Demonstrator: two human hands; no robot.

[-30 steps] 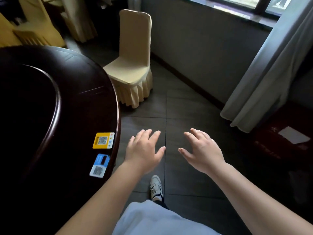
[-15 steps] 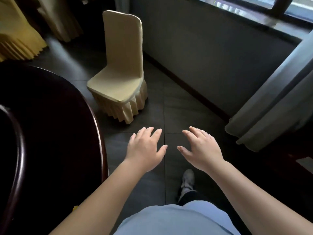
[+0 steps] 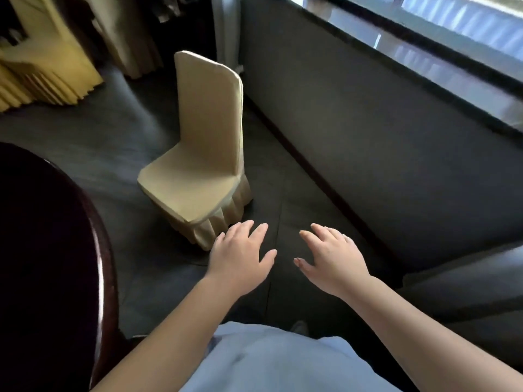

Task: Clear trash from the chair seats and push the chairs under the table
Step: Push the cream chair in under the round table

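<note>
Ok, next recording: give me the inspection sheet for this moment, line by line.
Surface: dark round table at left, only its edge in view; dark tiled floor.
Job's things: cream-covered chair stands apart from the table, not pushed under; no trash visible on its seat.
Clutter: nothing seen.
Grippers: left hand and right hand held out above the floor, fingers relaxed, holding nothing, touching nothing.
Cables: nothing seen.
Surroundings: grey wall under a window at right, grey curtain, yellow-skirted chairs far left.

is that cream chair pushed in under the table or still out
Out. The cream chair stands apart from the table, bare floor between them.
</note>
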